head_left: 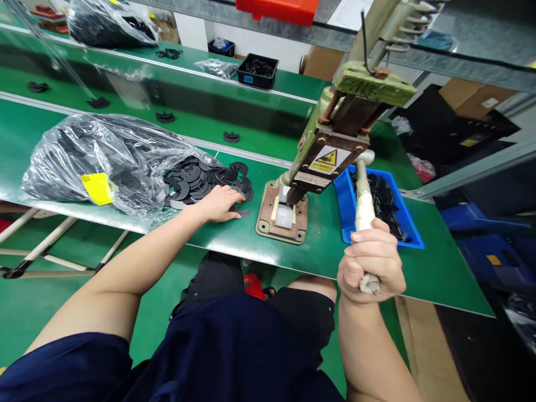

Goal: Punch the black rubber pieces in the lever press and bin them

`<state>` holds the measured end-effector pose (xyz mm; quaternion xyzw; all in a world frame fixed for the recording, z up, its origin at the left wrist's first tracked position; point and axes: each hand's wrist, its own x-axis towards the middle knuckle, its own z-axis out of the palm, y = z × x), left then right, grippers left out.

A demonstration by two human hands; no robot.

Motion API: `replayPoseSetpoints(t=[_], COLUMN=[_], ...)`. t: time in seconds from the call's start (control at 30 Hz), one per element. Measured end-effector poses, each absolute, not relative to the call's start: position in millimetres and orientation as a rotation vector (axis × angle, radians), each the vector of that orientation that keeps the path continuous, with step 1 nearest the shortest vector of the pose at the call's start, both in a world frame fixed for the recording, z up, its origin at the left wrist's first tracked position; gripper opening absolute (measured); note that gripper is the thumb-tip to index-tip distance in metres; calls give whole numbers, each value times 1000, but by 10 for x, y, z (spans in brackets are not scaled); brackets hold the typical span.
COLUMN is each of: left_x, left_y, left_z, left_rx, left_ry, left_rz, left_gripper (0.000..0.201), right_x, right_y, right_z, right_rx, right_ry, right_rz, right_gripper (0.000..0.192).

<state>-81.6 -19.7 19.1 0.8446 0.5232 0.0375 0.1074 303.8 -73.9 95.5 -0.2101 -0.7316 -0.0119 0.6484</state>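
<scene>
My right hand [372, 262] is wrapped round the pale, taped lever handle [364, 204] of a green hand press [324, 148]. The press stands on a bolted base [263, 220], with a light metal block [284, 216] under its ram. To its left, my left hand [221, 204] rests palm down at the edge of a pile of flat black curved pieces [195, 178]. Its thumb and index finger are apart, and a thin black piece [243, 212] lies by them. The other fingertips are partly hidden. The pile spills from a clear plastic bag [96, 159] with a yellow label.
Right of the press, a blue bin [412, 223] holds small black parts. Several curved pieces, one of them a black piece [231, 137], lie spaced along the green strip behind. Farther back are a black tray [257, 71] and another filled bag [111, 25]. A metal shelf [285, 28] hangs overhead.
</scene>
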Motion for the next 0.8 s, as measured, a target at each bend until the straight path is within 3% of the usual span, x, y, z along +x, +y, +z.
replayPoseSetpoints(t=[0.2,0.37,0.67,0.8], left_x=[-745,-599,-346,-164], left_y=[-129,-164,-217,-138], left_z=[169,154,237,298], left_rx=[2414,2422,1494,1243], left_ry=[1427,1362,1380,1235], left_rz=[88,230,776,885], left_gripper=[39,12,45,42], right_x=[3040,3048,3020,3019], right_y=[-736,-721,-765,-757], right_z=[961,962,973,958], right_rx=[-473,-460,-510,-510], right_ry=[-1660,-1669,-1662,-1657], right_rz=[-26,-40,-38,-35], right_gripper=[22,19,18,20])
